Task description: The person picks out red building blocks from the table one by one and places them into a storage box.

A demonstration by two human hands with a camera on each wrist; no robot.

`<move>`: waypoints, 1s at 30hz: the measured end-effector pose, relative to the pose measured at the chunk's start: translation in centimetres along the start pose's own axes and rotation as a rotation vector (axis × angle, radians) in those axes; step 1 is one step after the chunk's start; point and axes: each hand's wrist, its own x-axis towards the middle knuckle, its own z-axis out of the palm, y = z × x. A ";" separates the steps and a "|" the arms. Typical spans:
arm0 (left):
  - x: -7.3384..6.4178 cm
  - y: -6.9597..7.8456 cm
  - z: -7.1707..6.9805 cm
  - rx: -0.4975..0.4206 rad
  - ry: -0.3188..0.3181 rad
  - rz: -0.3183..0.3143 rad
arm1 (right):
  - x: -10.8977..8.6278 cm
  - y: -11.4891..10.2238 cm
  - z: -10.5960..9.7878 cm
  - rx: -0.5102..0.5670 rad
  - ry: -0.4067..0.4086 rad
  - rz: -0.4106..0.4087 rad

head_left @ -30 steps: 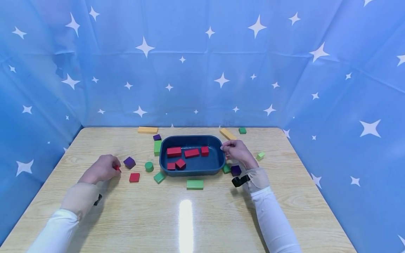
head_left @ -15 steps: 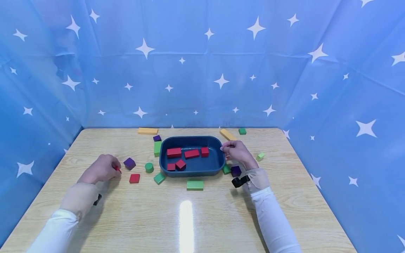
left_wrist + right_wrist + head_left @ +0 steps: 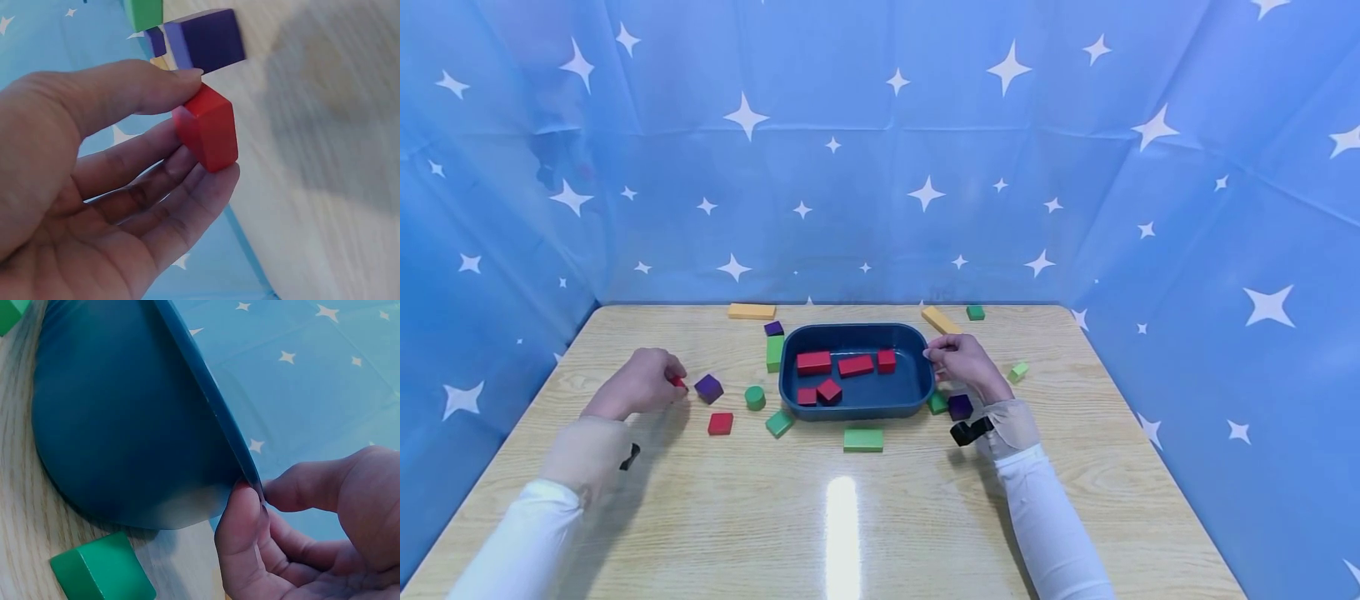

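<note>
Between thumb and fingertips, my left hand [image 3: 642,382] pinches a red block [image 3: 212,128] at the left of the table. A purple block [image 3: 709,388] lies just right of that hand, and a flat red block [image 3: 720,423] lies nearer to me. At the table's middle stands a dark blue bin [image 3: 856,412] with several red blocks [image 3: 855,366] inside. My right hand [image 3: 966,363] grips the bin's right rim, thumb on one side and fingers on the other, as the right wrist view shows. Close below that hand are a green block [image 3: 103,569] and a dark purple block [image 3: 960,407].
Around the bin lie a green cylinder [image 3: 755,397], a green block [image 3: 779,422], a light green block [image 3: 863,440] and a yellow block [image 3: 752,311]. Another yellow block [image 3: 940,319] sits behind my right hand. A blue star-patterned curtain [image 3: 880,167] borders the wooden table [image 3: 760,525].
My left hand has risen slightly from the table with the red block in its fingers. The right hand and the bin stay where they were.
</note>
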 end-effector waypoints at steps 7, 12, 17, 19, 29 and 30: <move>0.7 1.5 -0.7 0.011 0.080 0.099 | 0.0 0.0 -0.1 0.012 -0.001 0.005; 1.2 2.4 -0.3 0.007 0.101 0.158 | 0.0 0.1 0.0 0.009 -0.004 0.008; 1.7 3.3 -0.1 0.012 0.107 0.209 | 0.1 0.1 0.0 0.000 -0.001 0.001; 1.9 3.7 -0.1 0.024 0.106 0.217 | 0.1 0.1 0.1 -0.004 -0.001 -0.003; 2.5 5.9 -0.1 0.052 0.094 0.272 | 0.2 0.1 0.0 -0.006 0.005 -0.003; 2.7 6.1 0.0 0.054 0.093 0.275 | 0.2 0.1 0.0 -0.006 0.004 -0.003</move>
